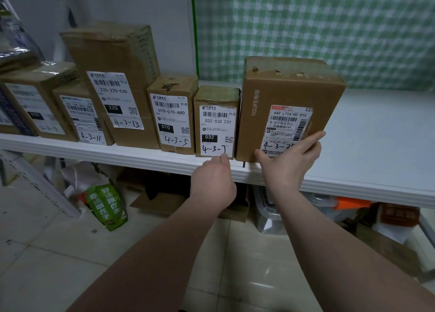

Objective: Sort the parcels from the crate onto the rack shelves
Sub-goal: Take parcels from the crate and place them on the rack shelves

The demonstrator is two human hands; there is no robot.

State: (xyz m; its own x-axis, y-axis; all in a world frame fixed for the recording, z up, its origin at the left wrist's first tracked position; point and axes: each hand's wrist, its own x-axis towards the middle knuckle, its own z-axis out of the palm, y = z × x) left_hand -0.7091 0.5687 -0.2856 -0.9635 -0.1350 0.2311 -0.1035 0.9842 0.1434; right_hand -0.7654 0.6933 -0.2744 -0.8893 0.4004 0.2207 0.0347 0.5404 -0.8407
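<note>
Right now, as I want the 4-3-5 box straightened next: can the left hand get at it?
Probably yes. The left hand touches the bottom of the 4-3-7 box, and the 4-3-5 box stands right beside it at the front edge of the shelf, its face uncovered, with nothing in between.
</note>
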